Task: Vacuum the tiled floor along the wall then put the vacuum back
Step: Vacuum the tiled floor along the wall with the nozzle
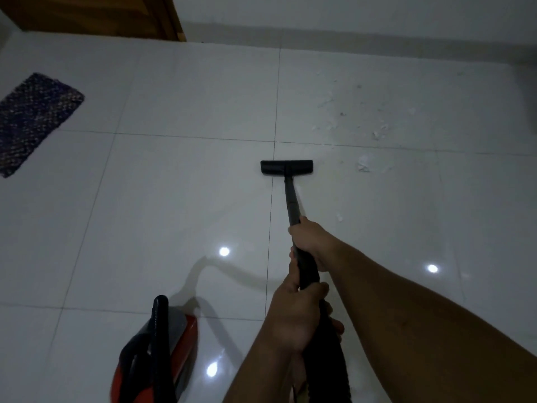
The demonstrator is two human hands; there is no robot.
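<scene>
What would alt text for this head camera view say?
Both hands, right hand ahead of left hand, grip a black vacuum wand; its floor head rests on white tiles left of scattered debris.

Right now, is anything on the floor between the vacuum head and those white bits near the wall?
Nothing visible. Only bare tile lies between the vacuum head and the white bits, which sit to its right and ahead toward the wall. The rug is far off to the left.
</scene>
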